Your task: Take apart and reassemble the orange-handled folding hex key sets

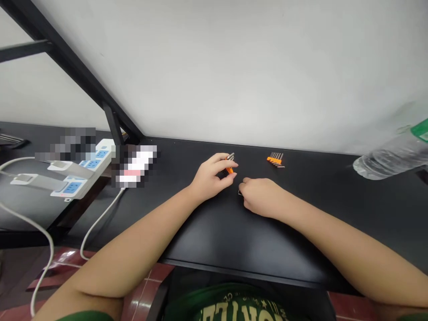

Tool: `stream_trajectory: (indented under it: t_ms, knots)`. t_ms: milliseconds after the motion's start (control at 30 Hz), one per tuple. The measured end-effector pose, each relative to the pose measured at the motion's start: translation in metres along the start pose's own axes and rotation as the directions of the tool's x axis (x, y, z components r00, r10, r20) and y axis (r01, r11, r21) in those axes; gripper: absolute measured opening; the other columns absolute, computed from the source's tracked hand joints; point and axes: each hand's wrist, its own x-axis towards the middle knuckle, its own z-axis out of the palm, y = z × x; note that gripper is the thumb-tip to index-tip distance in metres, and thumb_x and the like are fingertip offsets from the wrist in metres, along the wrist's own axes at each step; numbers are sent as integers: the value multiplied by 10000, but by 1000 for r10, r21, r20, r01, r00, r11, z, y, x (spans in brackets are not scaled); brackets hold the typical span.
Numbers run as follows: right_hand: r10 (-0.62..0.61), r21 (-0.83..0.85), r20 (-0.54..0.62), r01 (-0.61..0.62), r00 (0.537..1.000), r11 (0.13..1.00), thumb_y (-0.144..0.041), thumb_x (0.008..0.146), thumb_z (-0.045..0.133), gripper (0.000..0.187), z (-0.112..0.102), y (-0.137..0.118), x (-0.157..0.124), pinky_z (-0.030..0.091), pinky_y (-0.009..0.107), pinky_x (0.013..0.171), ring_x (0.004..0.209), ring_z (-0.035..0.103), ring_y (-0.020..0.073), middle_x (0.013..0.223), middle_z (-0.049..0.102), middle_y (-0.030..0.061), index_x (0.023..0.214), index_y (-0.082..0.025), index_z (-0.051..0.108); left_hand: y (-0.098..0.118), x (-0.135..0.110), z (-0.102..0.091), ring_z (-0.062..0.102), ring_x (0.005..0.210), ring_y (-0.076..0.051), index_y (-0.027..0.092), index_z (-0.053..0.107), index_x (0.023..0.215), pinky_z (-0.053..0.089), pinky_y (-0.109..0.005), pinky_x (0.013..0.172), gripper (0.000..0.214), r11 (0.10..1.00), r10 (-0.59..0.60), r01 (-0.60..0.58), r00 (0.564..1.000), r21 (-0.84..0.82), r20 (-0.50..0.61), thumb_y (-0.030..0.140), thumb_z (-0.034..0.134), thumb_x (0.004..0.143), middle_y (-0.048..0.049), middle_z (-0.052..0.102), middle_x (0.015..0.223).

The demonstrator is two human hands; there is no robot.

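My left hand (pixel 214 176) is closed in a pinch around a small orange holder (pixel 229 170) with several short metal rods that look like hex keys; the fingers cover part of it. Just to its right, my right hand (pixel 262 196) is curled, knuckles up, close to the black tabletop. A thin, shiny bent metal piece (pixel 240 193) peeks out at its fingertips, too small to name for sure. Behind the right hand, a second orange holder (pixel 274 160) lies on the table, carrying several grey rods with bent ends, like a hex key set.
On the right lies a clear plastic bottle (pixel 384 167) with a green label. A blurred-out phone (pixel 137 165) on a white cable is at left, beside a white power strip (pixel 107 149) with plugs. A black metal frame (pixel 76 76) slants across the left; the wall (pixel 234 76) bounds the back.
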Motion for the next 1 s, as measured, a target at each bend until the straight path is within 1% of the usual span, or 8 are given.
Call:
stream_trajectory:
  t_ms: [100, 200, 300, 367, 433, 667, 833, 1000]
  knots:
    - [1, 84, -70, 5, 998, 996, -90, 833, 545, 111, -4, 10, 4, 426, 322, 591, 699, 636, 201, 854, 687, 100, 776, -174, 589, 3, 0, 1, 716, 986, -167, 206, 742, 1075, 624, -285, 850, 216, 1000, 1, -1, 1000, -18, -7, 212, 740, 858, -82, 706, 1163]
    - [62, 426, -138, 3, 988, 905, -108, 820, 592, 112, -12, 27, 7, 454, 283, 598, 634, 606, 145, 726, 649, 4, 770, -200, 552, 5, 0, 0, 719, 1002, -171, 208, 749, 1073, 635, -289, 861, 223, 1000, -19, 19, 999, -25, -26, 227, 756, 851, -82, 711, 1167]
    - [112, 825, -219, 123, 969, 551, -169, 856, 648, 142, -17, 36, 8, 510, 277, 600, 648, 653, 144, 739, 642, -37, 897, -227, 525, 5, 0, -1, 726, 976, -167, 204, 755, 1062, 649, -277, 820, 224, 999, -26, 24, 999, -47, -38, 242, 772, 842, -84, 715, 1149]
    - [147, 920, -306, 252, 941, 301, -222, 876, 697, 242, -17, 35, 9, 562, 298, 624, 687, 694, 150, 852, 668, -29, 1044, -246, 525, 5, 0, 1, 729, 953, -162, 204, 759, 1051, 654, -267, 791, 219, 998, -24, 22, 999, -65, -34, 241, 777, 836, -85, 721, 1137]
    - [195, 918, -383, 350, 903, 186, -264, 872, 749, 378, -17, 30, 10, 596, 317, 648, 711, 716, 154, 930, 679, -13, 1188, -260, 541, 6, -1, 3, 734, 926, -158, 206, 761, 1045, 657, -262, 765, 217, 995, -26, 23, 999, -95, -29, 237, 778, 830, -87, 730, 1140]
    - [329, 888, -455, 392, 828, 240, -322, 879, 784, 182, -14, 17, 13, 629, 338, 698, 745, 741, 180, 849, 732, 31, 977, -197, 693, 8, -3, 7, 743, 876, -152, 196, 735, 1125, 663, -244, 728, 317, 981, -26, 23, 1000, -192, -13, 200, 775, 811, -92, 742, 1133]
    - [300, 820, -521, 372, 799, 435, -292, 906, 731, 106, -14, 14, 9, 634, 356, 724, 736, 738, 181, 878, 744, 30, 976, -213, 735, 8, -5, 6, 757, 917, -166, 189, 664, 1220, 671, -283, 841, 452, 973, -91, 91, 996, -212, 6, 223, 793, 788, -74, 742, 1115]
    - [240, 698, -608, 366, 757, 615, -239, 922, 678, 117, -17, 12, 6, 613, 335, 685, 752, 729, 180, 948, 755, 47, 984, -226, 776, 8, -5, 6, 751, 923, -154, 197, 665, 1187, 661, -279, 870, 420, 987, -52, 53, 999, -151, 12, 220, 787, 785, -63, 740, 1136]
